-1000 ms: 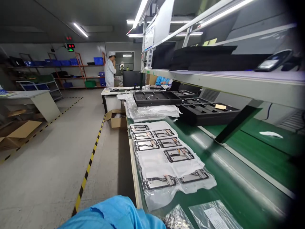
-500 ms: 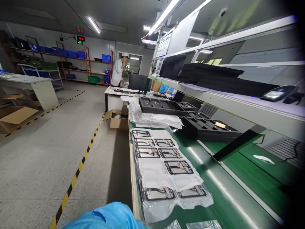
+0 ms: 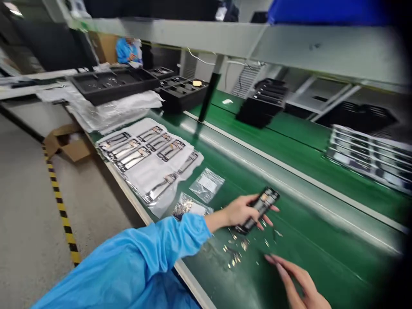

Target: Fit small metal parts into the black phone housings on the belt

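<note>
My left hand [image 3: 243, 211], in a blue sleeve, is closed round a phone screen assembly [image 3: 259, 210] with a black frame, tilted above the green bench. Scattered small metal pieces [image 3: 236, 251] lie on the bench just below it. At the lower right my right hand [image 3: 298, 281] has its thumb and finger close together in a pinch beside those pieces; anything between the tips is too small to make out. A clear bag of small metal parts [image 3: 188, 206] lies near my left wrist, with another labelled plastic bag [image 3: 207, 184] behind it.
More phone screen assemblies [image 3: 172, 150] lie in rows on a white padded sheet [image 3: 148, 169] to the left. Black trays [image 3: 112, 83] stand farther back. A shelf [image 3: 199, 38] runs above the bench, held by a dark post [image 3: 209, 96]. A person in blue [image 3: 125, 51] sits at the far end.
My view has swung right and down from the aisle to the bench. Both hands now show, the left with a phone screen assembly; earlier only a blue sleeve was visible.
</note>
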Demonstrator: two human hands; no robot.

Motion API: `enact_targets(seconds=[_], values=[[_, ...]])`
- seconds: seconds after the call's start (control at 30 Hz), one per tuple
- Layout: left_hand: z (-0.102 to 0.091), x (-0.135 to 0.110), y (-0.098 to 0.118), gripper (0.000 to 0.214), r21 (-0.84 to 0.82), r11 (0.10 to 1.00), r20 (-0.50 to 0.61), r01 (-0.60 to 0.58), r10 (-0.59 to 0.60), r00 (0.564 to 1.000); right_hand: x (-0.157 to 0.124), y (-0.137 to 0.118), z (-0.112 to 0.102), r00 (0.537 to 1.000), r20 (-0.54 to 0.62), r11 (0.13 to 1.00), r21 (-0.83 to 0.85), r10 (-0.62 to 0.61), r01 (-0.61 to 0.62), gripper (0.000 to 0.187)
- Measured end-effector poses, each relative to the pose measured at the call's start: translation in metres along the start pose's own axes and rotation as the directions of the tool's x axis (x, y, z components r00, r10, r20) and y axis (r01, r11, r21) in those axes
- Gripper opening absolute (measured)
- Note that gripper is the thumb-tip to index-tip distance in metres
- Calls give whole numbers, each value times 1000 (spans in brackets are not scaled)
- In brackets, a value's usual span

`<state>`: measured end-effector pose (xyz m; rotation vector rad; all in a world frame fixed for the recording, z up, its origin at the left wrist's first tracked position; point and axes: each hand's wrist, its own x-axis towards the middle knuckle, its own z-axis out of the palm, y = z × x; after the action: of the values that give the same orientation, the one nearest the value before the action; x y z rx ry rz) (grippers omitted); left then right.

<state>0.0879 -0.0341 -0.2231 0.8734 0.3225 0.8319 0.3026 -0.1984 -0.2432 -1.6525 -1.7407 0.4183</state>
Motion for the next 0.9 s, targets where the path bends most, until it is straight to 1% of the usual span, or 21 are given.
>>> enact_targets(seconds=[0.03, 0.1, 0.13, 0.17, 0.23, 0.3, 0.37, 0.43, 0.47, 0.53, 0.57, 0.63, 0.67, 0.7, 0.73, 0.77, 0.8, 0.83, 0.87, 0.9], values=[[-1, -3, 0, 92, -36, 999, 6, -17, 17, 1000, -7, 2, -2, 999, 1, 999, 14, 45, -45, 65], [-2, -9, 3, 80, -110, 994, 9, -29, 30, 999, -14, 3, -1, 987, -83, 990, 17, 141, -140, 70], [-2, -11, 4, 77, -149, 989, 29, -8, 12, 1000, -14, 3, -1, 977, -126, 985, 12, 174, -174, 71], [-2, -13, 5, 76, -192, 981, 67, 29, -16, 998, -14, 3, 0, 968, -159, 980, 6, 195, -197, 71], [-1, -15, 4, 76, -256, 955, 203, 146, -95, 975, -15, 1, 0, 961, -178, 977, 6, 210, -213, 69], [0, -17, 4, 76, -256, 928, 360, 271, -169, 918, -18, -3, -1, 958, -187, 976, 23, 216, -216, 69], [2, -19, 7, 72, -173, 916, 464, 361, -248, 850, -24, -8, -2, 944, -232, 972, 44, 236, -232, 70], [6, -24, 14, 65, 10, 907, 508, 420, -366, 779, -33, -13, -4, 919, -281, 961, 69, 276, -267, 68], [10, -28, 18, 58, 159, 897, 514, 413, -433, 741, -38, -15, -5, 908, -291, 954, 81, 300, -289, 64], [19, -41, 26, 41, 471, 827, 499, 307, -537, 680, -48, -17, -9, 897, -274, 938, 109, 346, -328, 60], [25, -50, 28, 33, 594, 774, 490, 220, -565, 663, -52, -16, -10, 898, -250, 932, 121, 362, -342, 59], [38, -74, 29, 24, 759, 651, 495, 26, -602, 627, -60, -14, -12, 911, -191, 928, 143, 367, -344, 56], [44, -89, 27, 22, 820, 566, 493, -81, -629, 601, -63, -12, -11, 922, -165, 933, 147, 351, -329, 54], [49, -104, 24, 21, 870, 456, 473, -187, -669, 573, -64, -11, -10, 936, -142, 942, 143, 322, -303, 53], [54, -119, 20, 23, 903, 327, 430, -279, -702, 567, -64, -11, -7, 953, -121, 956, 131, 279, -263, 50], [58, -133, 17, 28, 917, 199, 377, -345, -710, 595, -62, -11, -5, 970, -101, 971, 114, 221, -210, 47], [60, -145, 14, 30, 918, 91, 335, -387, -699, 632, -58, -14, -1, 985, -83, 985, 93, 155, -147, 42], [62, -154, 12, 30, 907, 2, 316, -422, -664, 677, -53, -17, 2, 996, -57, 996, 58, 76, -72, 37], [62, -160, 12, 27, 888, -67, 322, -454, -614, 720, -46, -21, 7, 1000, -25, 1000, 16, -5, 5, 33], [61, -161, 13, 22, 868, -114, 346, -483, -561, 753, -38, -26, 11, 997, 12, 997, -28, -76, 77, 31]])
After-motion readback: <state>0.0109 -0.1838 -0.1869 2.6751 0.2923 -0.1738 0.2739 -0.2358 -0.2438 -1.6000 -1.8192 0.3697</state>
